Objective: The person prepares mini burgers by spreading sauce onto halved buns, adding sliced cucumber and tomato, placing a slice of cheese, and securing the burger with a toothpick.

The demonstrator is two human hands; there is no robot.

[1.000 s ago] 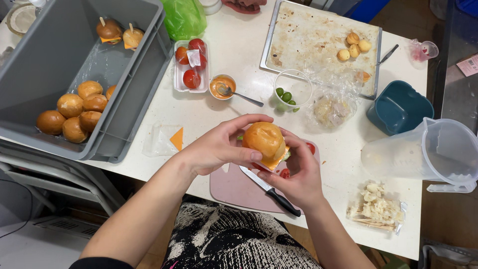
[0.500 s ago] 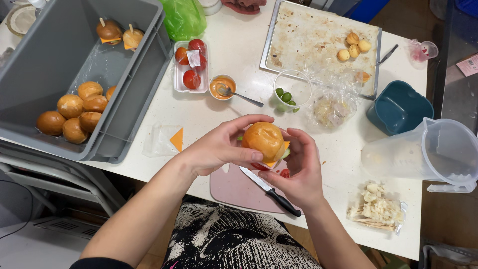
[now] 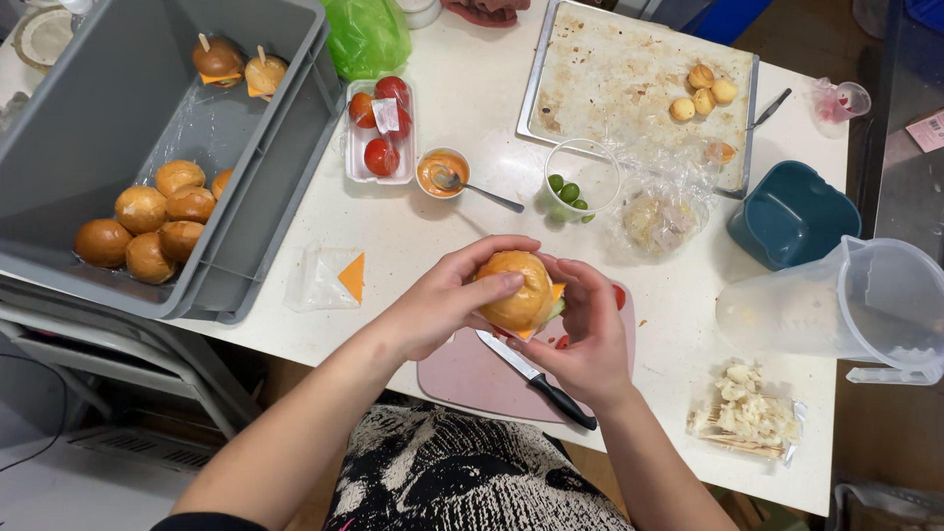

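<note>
**Slider bun held in both our hands above the cutting board**

Slider bun, golden and glossy, with an orange cheese corner poking out, sits over the pink cutting board. Our left hand and right hand each keep a closed grip around it. On the table, the grey crate contains plain buns, the white tray holds tomatoes, and the small cup holds green olives.
</note>
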